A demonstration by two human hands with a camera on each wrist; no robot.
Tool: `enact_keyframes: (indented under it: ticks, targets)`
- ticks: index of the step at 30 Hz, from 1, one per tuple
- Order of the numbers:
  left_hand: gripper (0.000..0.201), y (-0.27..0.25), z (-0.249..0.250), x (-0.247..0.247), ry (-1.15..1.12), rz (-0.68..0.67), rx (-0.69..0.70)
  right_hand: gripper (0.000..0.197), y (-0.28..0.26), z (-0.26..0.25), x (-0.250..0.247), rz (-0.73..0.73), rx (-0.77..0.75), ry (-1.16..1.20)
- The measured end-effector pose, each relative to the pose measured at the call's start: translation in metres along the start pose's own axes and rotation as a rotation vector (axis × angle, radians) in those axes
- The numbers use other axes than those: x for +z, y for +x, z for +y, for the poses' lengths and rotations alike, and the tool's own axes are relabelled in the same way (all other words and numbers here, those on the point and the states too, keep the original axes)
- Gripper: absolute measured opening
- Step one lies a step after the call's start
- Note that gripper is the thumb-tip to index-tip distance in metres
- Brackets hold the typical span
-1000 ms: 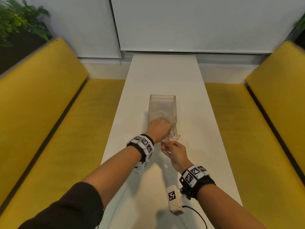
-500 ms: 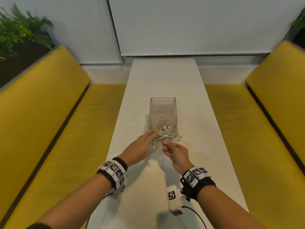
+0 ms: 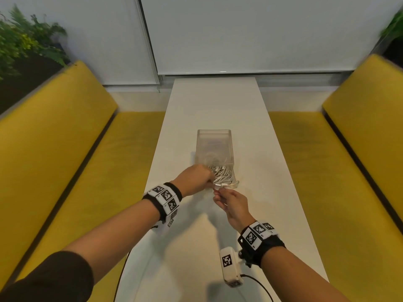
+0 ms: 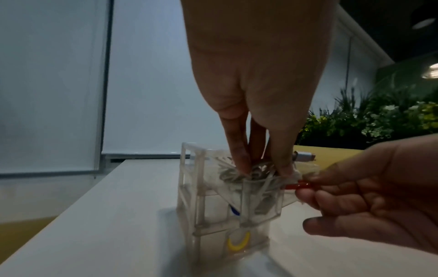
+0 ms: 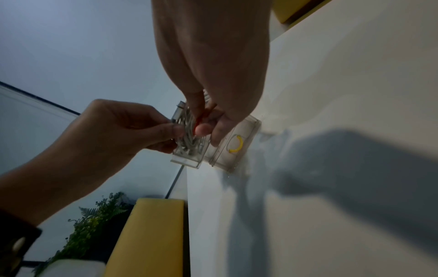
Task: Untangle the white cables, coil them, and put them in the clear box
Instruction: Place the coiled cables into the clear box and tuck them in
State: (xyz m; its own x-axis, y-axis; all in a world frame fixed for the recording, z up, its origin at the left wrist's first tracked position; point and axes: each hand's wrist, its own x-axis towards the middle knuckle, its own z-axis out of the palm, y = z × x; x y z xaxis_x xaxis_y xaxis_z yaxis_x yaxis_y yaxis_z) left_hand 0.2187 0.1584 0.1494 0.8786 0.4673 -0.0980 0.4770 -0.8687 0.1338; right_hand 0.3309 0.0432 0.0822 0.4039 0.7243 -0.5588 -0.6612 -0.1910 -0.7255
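Note:
The clear box (image 3: 213,131) stands mid-table on the white table (image 3: 218,101). Coiled white cables (image 3: 224,173) fill its near end. My left hand (image 3: 211,182) reaches in from the left, and its fingertips (image 4: 284,168) dig into the cable bundle (image 4: 227,174) and pinch it. A silver connector (image 4: 304,156) sticks up beside them. My right hand (image 3: 218,190) is at the box's near rim and pinches a small red piece (image 4: 295,185) there. The right wrist view shows both hands meeting over the cables (image 5: 189,144). What the red piece belongs to is unclear.
Yellow benches (image 3: 65,160) (image 3: 338,171) flank the narrow table on both sides. A yellow ring (image 4: 238,243) and a blue bit (image 4: 234,211) show inside the box (image 4: 189,187). A white camera unit (image 3: 230,267) hangs under my right wrist. Plants (image 3: 26,44) stand far left.
My left hand left the box, drew back to the left with straight fingers, then returned to the near end and took hold of the cables. The right hand stayed at the rim.

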Motion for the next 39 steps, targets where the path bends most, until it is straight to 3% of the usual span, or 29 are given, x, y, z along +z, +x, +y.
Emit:
enact_keyframes:
  ticks: [5,12,17,20,25,29,36,39]
  targets:
    - [0.013,0.004,0.005,0.007,-0.030,0.067,-0.119,0.008,0.000,-0.001,0.002,-0.023,0.003,-0.002]
    - [0.025,0.015,0.018,0.016,0.261,0.026,-0.146,0.009,-0.001,-0.003,0.016,-0.023,0.006,0.015]
    - [0.017,0.016,-0.011,0.001,0.223,-0.103,0.085,0.008,0.000,-0.006,0.020,0.003,0.022,0.060]
    - [0.015,0.007,-0.024,0.003,0.245,-0.009,0.196,0.008,0.000,-0.008,0.020,-0.002,0.017,0.065]
    - [0.029,-0.002,-0.004,0.026,0.054,0.135,0.040,0.011,0.001,-0.009,0.018,0.021,-0.003,0.053]
    - [0.037,-0.001,-0.009,0.035,0.121,0.172,0.118,0.011,0.002,-0.010,0.015,0.035,-0.009,0.022]
    - [0.016,0.022,-0.003,0.022,0.337,0.121,0.115,0.007,0.000,-0.011,0.017,0.028,0.003,0.051]
    - [0.026,0.027,-0.001,0.023,0.194,0.127,0.075,0.007,0.001,-0.013,0.019,0.052,0.005,0.082]
